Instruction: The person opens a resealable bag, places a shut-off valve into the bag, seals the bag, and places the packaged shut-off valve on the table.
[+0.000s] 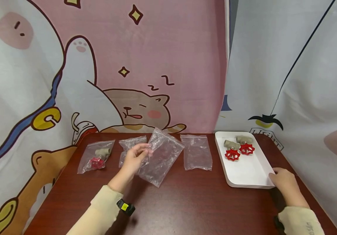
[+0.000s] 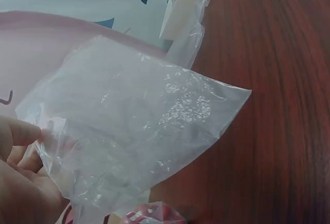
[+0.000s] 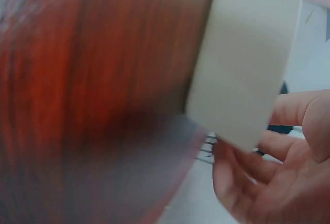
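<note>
My left hand (image 1: 134,156) pinches a clear zip bag (image 1: 164,156) by its edge and holds it up above the table. In the left wrist view the bag (image 2: 139,116) hangs flat with nothing seen inside. At the right, my right hand (image 1: 284,181) grips the near right corner of a white tray (image 1: 250,173); the right wrist view shows fingers (image 3: 232,177) curled at the tray's wall (image 3: 242,59). Two valves with red handwheels, a nearer one (image 1: 232,154) and a farther one (image 1: 246,148), lie at the tray's far end.
A bagged valve (image 1: 98,161) lies at the table's left. Another clear bag (image 1: 130,142) sits partly behind my left hand, its contents unclear. A flat zip bag (image 1: 197,153) lies left of the tray. Printed curtains (image 1: 180,65) hang behind the brown table (image 1: 186,205).
</note>
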`<action>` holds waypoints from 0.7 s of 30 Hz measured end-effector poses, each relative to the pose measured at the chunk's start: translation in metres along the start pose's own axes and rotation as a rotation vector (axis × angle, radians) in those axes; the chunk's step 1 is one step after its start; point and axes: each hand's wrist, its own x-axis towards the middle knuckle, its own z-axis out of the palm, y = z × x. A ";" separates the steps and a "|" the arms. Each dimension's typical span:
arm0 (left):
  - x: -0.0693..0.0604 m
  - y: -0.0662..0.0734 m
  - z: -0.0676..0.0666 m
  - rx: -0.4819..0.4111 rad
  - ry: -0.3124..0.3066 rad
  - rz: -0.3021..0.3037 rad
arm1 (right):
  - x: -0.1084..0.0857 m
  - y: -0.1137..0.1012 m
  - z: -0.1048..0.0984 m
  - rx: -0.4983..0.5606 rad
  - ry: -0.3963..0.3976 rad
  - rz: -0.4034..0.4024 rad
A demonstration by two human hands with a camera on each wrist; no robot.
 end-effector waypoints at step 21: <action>-0.016 0.019 0.004 0.142 -0.162 0.112 | -0.067 -0.186 0.046 0.259 0.319 -0.783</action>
